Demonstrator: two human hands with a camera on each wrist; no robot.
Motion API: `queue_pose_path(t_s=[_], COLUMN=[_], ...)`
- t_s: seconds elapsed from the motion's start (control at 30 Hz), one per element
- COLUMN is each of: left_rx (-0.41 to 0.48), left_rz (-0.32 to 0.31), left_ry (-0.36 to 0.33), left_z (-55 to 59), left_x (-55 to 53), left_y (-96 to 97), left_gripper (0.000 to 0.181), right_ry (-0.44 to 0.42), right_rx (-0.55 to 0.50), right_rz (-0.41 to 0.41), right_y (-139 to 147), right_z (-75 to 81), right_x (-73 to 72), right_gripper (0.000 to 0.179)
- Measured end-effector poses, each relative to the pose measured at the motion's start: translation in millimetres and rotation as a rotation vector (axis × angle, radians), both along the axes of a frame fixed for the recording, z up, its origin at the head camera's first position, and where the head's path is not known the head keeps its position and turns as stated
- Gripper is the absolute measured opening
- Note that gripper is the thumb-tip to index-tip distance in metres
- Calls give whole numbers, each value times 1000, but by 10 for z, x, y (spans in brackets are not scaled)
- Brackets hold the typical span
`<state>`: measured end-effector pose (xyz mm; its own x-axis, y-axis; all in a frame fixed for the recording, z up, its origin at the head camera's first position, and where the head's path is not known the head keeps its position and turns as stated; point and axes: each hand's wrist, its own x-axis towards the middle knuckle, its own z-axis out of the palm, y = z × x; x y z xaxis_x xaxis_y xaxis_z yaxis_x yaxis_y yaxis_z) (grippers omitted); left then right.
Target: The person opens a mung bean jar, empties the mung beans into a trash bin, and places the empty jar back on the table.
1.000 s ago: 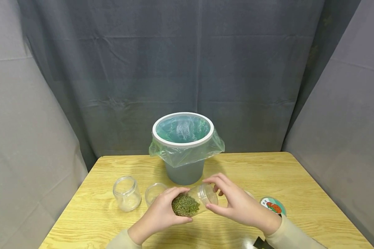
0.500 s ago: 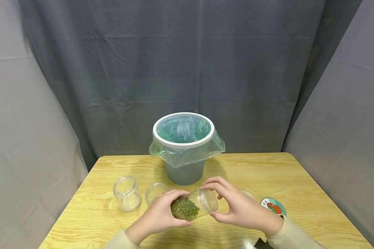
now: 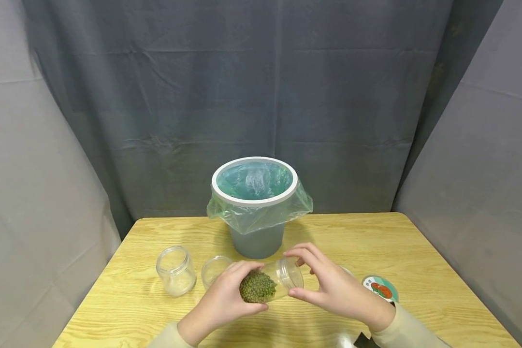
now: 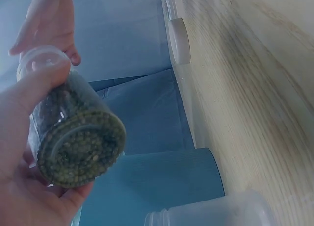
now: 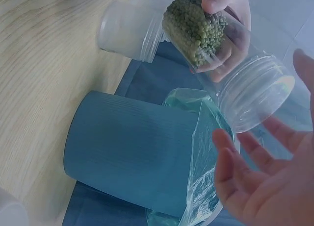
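Observation:
A clear jar lies on its side in the air above the table, its mouth end pointing right. Small green beans are heaped toward its base. My left hand grips the jar near the base, thumb on the near side and fingers over the far side. Around the mouth end, my right hand has its thumb and fingertips right at the rim. Those fingers look spread and relaxed in the right wrist view. Through the jar's base, beans show in the left wrist view.
Behind the hands stands a grey bin with a white rim and green liner bag. Left of it is a clear jar; another clear container sits partly behind my left hand. A round tomato-pictured disc lies right.
The jar dips a little at its base half a second ago, then comes back to nearly its earlier tilt. My right fingers shift slightly at the rim; the beans settle inside.

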<state>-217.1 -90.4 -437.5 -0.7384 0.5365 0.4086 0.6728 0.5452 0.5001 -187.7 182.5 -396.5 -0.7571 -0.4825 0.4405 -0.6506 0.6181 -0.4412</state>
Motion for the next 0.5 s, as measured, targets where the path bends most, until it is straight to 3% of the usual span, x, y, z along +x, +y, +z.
queue_pose_path(t_s=[0.23, 0.5], left_rx=[-2, 18], left_rz=[15, -9], left_ry=[55, 1], left_z=[4, 33], left_x=[-7, -41], left_y=[46, 89], left_gripper=[78, 78], right_ry=[-118, -94], right_rx=[-46, -59], right_rz=[-43, -33], right_y=[8, 38], right_z=[-5, 21], right_x=[-32, -65], right_gripper=[57, 50])
